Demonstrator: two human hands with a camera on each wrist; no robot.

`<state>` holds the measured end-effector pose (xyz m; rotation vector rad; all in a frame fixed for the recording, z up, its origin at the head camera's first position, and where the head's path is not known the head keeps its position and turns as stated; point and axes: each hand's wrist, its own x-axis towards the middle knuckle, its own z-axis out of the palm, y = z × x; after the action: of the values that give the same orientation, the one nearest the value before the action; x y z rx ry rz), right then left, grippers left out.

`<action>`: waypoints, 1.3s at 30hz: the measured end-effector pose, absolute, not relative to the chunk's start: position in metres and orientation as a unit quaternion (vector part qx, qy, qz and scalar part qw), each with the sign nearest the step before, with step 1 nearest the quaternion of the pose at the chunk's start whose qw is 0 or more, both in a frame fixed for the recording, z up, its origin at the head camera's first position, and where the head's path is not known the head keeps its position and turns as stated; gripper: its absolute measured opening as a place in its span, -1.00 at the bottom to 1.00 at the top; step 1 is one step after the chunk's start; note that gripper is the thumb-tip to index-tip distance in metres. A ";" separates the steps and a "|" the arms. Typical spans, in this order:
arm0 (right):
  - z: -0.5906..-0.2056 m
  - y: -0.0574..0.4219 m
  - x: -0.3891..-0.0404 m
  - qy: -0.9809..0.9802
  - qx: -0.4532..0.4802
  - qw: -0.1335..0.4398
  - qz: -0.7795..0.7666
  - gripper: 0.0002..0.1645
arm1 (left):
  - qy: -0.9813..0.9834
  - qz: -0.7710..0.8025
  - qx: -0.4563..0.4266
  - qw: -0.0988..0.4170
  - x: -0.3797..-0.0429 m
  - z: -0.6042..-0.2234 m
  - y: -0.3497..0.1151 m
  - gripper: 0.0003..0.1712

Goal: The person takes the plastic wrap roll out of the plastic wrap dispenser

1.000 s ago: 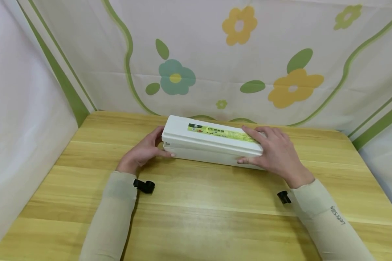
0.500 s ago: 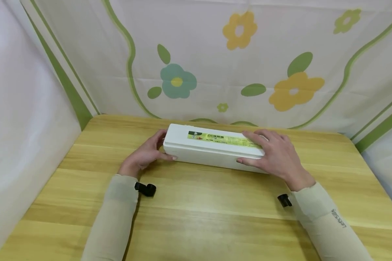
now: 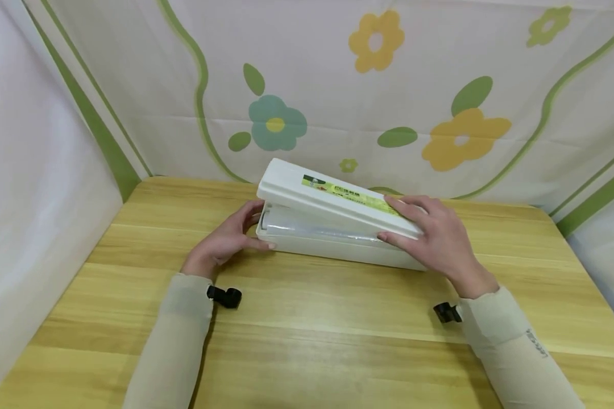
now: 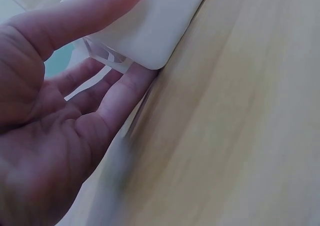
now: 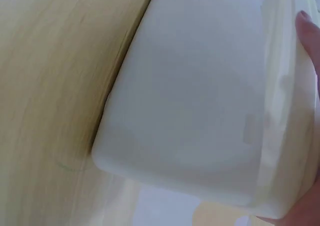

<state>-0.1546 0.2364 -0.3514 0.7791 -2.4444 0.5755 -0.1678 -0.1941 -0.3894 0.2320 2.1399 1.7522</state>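
Note:
A long white plastic dispenser box [image 3: 337,249] lies across the wooden table [image 3: 307,341]. Its lid [image 3: 327,199], with a yellow-green label, is tilted up at the front, and a roll of clear film [image 3: 312,222] shows inside. My left hand [image 3: 245,230] grips the box's left end, thumb on the front wall and fingers behind. My right hand [image 3: 409,224] holds the lid near its right end, fingers on top and thumb under its front edge. In the left wrist view the left hand [image 4: 100,85] clasps the box corner [image 4: 150,30]. The right wrist view is filled by the box [image 5: 190,110].
A flower-printed cloth [image 3: 378,102] hangs close behind the box, and white cloth walls stand at both sides. Small black camera mounts sit at the left wrist [image 3: 225,296] and right wrist [image 3: 445,312]. Bare wood lies between the box and the table's near edge.
The lid was down half a second ago; my right hand has raised its front edge, so the film roll now shows. The left hand has kept its hold on the left end.

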 end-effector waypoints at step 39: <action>-0.389 0.418 -0.141 -0.963 0.156 0.100 0.197 -0.10 | 0.736 0.639 0.115 0.192 -0.165 -0.392 -0.201 0.09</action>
<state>-0.1414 0.4184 -0.3892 0.4617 -2.8467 0.5816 -0.1655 -0.2013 -0.3916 0.3232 2.0651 1.7950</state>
